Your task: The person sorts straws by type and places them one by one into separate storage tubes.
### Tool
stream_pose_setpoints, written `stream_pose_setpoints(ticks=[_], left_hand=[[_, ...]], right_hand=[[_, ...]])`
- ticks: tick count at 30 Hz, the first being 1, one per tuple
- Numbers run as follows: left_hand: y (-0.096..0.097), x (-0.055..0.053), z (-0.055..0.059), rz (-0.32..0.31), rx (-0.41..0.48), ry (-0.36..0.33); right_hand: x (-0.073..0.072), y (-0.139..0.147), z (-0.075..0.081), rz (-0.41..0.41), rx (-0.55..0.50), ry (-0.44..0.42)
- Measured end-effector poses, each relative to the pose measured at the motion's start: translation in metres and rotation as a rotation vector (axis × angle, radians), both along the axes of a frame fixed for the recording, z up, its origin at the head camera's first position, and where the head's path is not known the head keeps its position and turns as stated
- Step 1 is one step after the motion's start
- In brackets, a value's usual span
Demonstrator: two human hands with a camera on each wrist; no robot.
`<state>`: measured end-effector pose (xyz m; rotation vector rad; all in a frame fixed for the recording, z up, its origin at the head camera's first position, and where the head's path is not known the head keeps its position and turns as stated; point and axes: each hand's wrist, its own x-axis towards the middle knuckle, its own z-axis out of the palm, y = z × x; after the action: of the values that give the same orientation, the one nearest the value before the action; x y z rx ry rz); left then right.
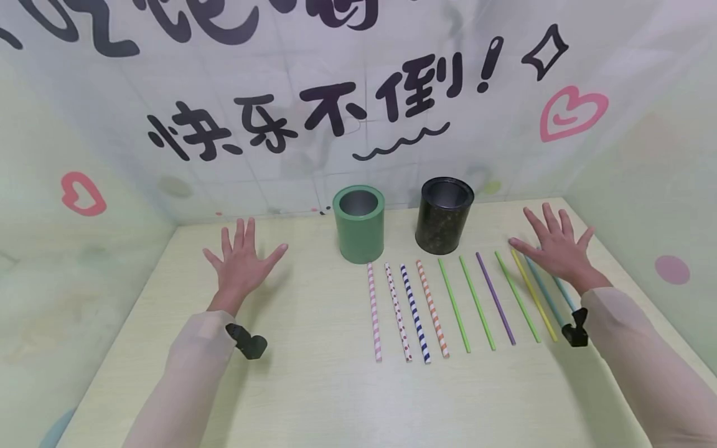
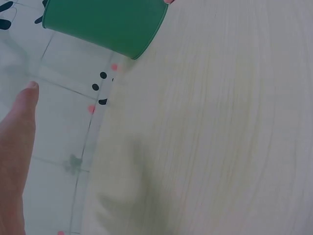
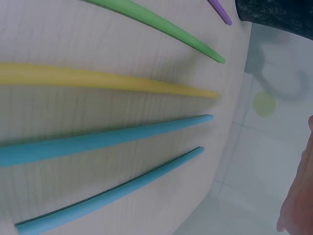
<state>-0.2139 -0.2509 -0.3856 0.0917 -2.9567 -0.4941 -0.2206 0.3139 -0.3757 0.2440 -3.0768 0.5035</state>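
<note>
My left hand [image 1: 241, 267] is spread over the left part of the table, holding nothing, left of a green can [image 1: 361, 239]. Its thumb [image 2: 22, 112] shows at the edge of the left wrist view. With fingers spread, my right hand [image 1: 560, 252] hovers over the far ends of two blue straws [image 3: 102, 142] and a yellow straw [image 3: 107, 81]. Left of these lie a green straw [image 1: 518, 297], a purple straw [image 1: 495, 298] and two more green ones. Paper straws follow: orange-striped [image 1: 432, 308], blue-striped [image 1: 415, 314], red-dotted [image 1: 398, 311] and pink-striped [image 1: 374, 311].
A black can [image 1: 442, 221] stands at the back, right of the green one; both are open at the top. The pale wooden table [image 1: 313, 398] meets a printed cloth backdrop [image 1: 291, 168] behind and at both sides. Black clips sit at both wrists.
</note>
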Motion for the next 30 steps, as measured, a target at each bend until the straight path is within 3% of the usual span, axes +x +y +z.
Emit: stream_pose_setpoints(ticks=[9, 13, 16, 21, 25, 30], left_hand=[[0.001, -0.002, 0.0, -0.009, 0.021, 0.014], [0.007, -0.005, 0.008, -0.036, 0.095, 0.067], [0.019, -0.009, 0.018, -0.071, 0.22, 0.122], [0.05, -0.027, 0.037, -0.124, 0.533, 0.189], [0.076, -0.044, 0.046, -0.102, 0.736, 0.155], [0.1, -0.06, 0.047, -0.049, 0.873, 0.054]], right_hand=[[0.003, 0.003, 0.001, 0.006, -0.035, 0.024], [0.007, -0.002, 0.003, 0.012, -0.062, 0.036], [0.011, -0.012, 0.008, 0.054, -0.108, 0.069], [0.02, -0.038, 0.017, 0.129, -0.26, 0.096], [0.026, -0.067, 0.014, 0.14, -0.382, 0.105], [0.032, -0.106, -0.006, 0.164, -0.493, 0.06]])
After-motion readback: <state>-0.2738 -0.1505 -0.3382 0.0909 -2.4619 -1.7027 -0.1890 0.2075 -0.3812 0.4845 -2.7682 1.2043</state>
